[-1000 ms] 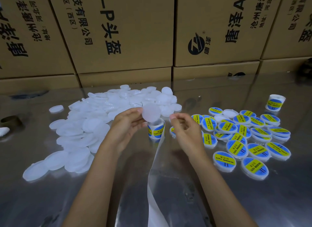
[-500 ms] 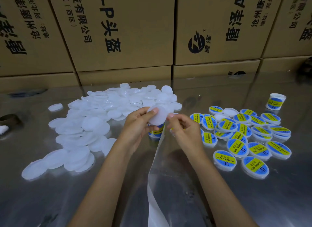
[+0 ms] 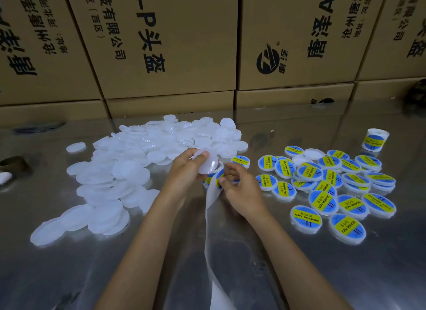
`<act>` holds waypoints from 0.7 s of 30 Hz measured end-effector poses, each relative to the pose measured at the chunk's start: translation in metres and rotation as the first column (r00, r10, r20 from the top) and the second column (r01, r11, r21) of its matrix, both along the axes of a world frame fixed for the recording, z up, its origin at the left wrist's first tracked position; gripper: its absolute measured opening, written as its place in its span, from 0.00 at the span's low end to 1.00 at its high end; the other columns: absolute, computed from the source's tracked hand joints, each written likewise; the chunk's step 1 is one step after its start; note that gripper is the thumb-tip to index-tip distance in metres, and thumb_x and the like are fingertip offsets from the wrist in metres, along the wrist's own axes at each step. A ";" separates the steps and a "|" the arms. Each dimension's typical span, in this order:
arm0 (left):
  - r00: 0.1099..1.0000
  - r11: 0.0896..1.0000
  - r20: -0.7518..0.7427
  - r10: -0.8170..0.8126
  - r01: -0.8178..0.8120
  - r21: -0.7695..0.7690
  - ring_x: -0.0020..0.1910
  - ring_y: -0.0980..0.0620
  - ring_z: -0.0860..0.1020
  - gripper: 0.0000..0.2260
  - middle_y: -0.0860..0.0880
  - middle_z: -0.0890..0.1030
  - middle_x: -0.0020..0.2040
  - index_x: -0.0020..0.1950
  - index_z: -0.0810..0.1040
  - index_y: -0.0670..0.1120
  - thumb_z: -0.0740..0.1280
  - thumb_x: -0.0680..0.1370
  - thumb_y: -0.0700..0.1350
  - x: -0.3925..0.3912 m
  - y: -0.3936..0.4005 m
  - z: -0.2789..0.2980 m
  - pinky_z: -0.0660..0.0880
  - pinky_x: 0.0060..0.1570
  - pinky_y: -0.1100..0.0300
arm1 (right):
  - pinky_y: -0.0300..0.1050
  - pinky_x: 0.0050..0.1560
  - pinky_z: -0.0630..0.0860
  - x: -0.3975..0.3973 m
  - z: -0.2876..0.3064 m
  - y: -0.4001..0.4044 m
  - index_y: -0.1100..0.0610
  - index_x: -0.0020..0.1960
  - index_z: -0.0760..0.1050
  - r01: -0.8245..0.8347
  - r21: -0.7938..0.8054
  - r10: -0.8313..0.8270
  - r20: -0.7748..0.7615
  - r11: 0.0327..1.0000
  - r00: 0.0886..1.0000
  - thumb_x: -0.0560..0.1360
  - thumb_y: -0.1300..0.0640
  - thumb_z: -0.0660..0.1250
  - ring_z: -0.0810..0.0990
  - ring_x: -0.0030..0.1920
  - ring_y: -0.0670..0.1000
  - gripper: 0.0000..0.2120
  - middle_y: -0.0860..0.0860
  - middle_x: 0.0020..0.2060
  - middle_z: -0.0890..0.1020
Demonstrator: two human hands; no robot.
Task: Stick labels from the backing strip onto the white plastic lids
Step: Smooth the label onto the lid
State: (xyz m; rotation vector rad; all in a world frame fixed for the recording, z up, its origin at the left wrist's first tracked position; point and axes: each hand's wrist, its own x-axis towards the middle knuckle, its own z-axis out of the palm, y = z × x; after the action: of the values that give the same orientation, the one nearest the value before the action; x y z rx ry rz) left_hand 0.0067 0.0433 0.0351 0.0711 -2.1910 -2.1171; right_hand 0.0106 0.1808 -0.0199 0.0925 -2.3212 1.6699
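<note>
On the far left of the steel tabletop the heap of blank white lids lies spread as it did a second ago, none of them disturbed. Just right of it, the left hand grips one blank lid by its rim between thumb and curled fingers. A second ago that lid stood higher and clear of the label roll; it has since come down and tilted toward the other hand, so it now sits in front of the roll and hides most of it. The empty backing strip trails from there toward the viewer. The right hand has closed in too, and its fingertips now pinch a blue-and-yellow label at the strip's upper end, just below the lid's edge. That suggests the label is being peeled free and the lid is placed to receive it, though it is not yet stuck on. Further right, the labelled lids lie clustered unchanged, with a second label roll standing beyond them.
</note>
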 end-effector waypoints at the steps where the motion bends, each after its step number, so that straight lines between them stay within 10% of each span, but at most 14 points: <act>1: 1.000 1.000 -0.001 -0.002 0.002 0.002 0.50 0.48 0.80 0.10 0.44 0.82 0.54 0.60 0.80 0.41 0.65 0.83 0.45 0.000 -0.001 -0.001 0.78 0.59 0.47 | 0.21 0.43 0.69 -0.001 0.000 0.000 0.58 0.62 0.77 0.016 0.006 -0.016 0.006 1.000 1.000 0.76 0.63 0.70 0.78 0.43 0.36 0.15 0.45 0.48 0.80; 7: 0.996 0.998 -0.059 -0.061 0.060 -0.020 0.47 0.45 0.86 0.07 0.41 0.85 0.52 0.57 0.79 0.43 0.64 0.83 0.45 -0.003 -0.002 -0.001 0.81 0.45 0.56 | 0.28 0.38 0.71 -0.001 -0.001 0.000 0.48 0.45 0.75 0.074 0.048 -0.074 0.008 0.996 0.997 0.72 0.59 0.75 0.77 0.36 0.33 0.10 0.40 0.35 0.80; 13: 0.984 0.989 -0.121 -0.131 0.122 -0.081 0.50 0.40 0.85 0.07 0.41 0.86 0.50 0.49 0.78 0.51 0.65 0.79 0.53 -0.002 0.001 -0.007 0.78 0.60 0.40 | 0.27 0.37 0.70 0.000 -0.004 0.000 0.47 0.41 0.74 0.091 0.070 -0.086 -0.067 0.993 0.994 0.70 0.60 0.76 0.75 0.35 0.35 0.12 0.41 0.33 0.77; 21: 0.981 0.986 -0.132 -0.142 0.128 -0.111 0.46 0.53 0.85 0.06 0.51 0.86 0.44 0.49 0.77 0.50 0.64 0.83 0.50 -0.007 0.000 -0.013 0.80 0.52 0.53 | 0.38 0.41 0.73 -0.002 -0.006 0.000 0.44 0.38 0.70 0.124 0.062 -0.121 -0.041 0.990 0.992 0.69 0.55 0.78 0.76 0.35 0.41 0.16 0.43 0.35 0.78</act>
State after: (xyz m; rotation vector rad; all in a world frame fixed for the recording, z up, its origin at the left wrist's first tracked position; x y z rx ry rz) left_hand -0.0008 0.0435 0.0223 -0.2331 -2.2752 -2.0023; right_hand 0.0091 0.1806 -0.0258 -0.0062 -2.3038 1.5230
